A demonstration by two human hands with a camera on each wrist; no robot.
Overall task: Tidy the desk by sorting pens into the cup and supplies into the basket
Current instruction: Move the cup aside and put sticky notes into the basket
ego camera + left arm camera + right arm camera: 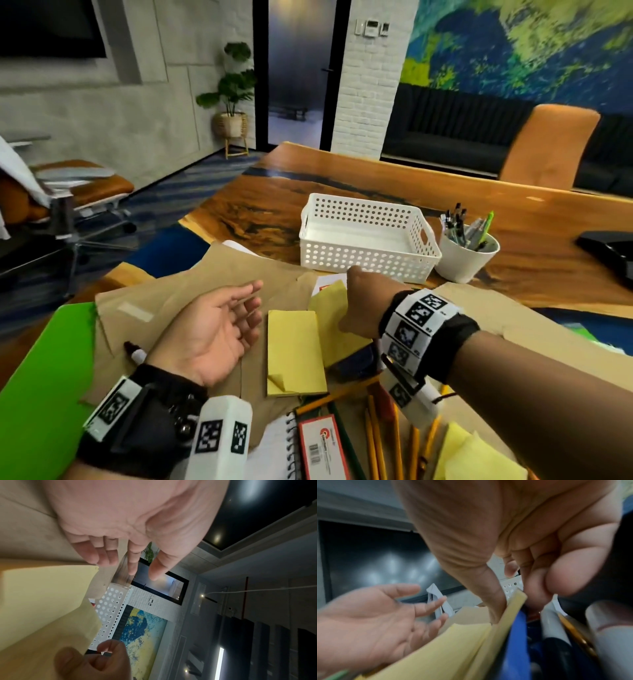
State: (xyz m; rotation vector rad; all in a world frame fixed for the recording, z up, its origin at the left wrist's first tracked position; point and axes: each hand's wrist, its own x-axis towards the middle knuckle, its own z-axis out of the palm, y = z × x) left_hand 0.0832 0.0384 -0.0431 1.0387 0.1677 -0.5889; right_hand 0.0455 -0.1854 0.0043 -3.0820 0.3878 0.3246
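My right hand (pixel 346 310) pinches a yellow sticky pad (pixel 329 308) by its edge and holds it tilted just in front of the white perforated basket (pixel 366 255). In the right wrist view the thumb (pixel 493 601) presses the pad's face (pixel 462 642) and the fingers curl behind it. My left hand (pixel 239 315) lies palm up on brown envelopes, fingers relaxed and holding nothing. A second yellow pad (pixel 294 353) lies flat between the hands. To the right of the basket stands a white cup (pixel 467 260) with several pens in it.
Brown envelopes (pixel 205 274) and a green folder (pixel 37 377) cover the near left of the desk. A marker (pixel 135 353) lies by my left wrist. Several pencils (pixel 376 435), a spiral notebook (pixel 274 445) and more yellow notes (pixel 472 455) lie near the front edge.
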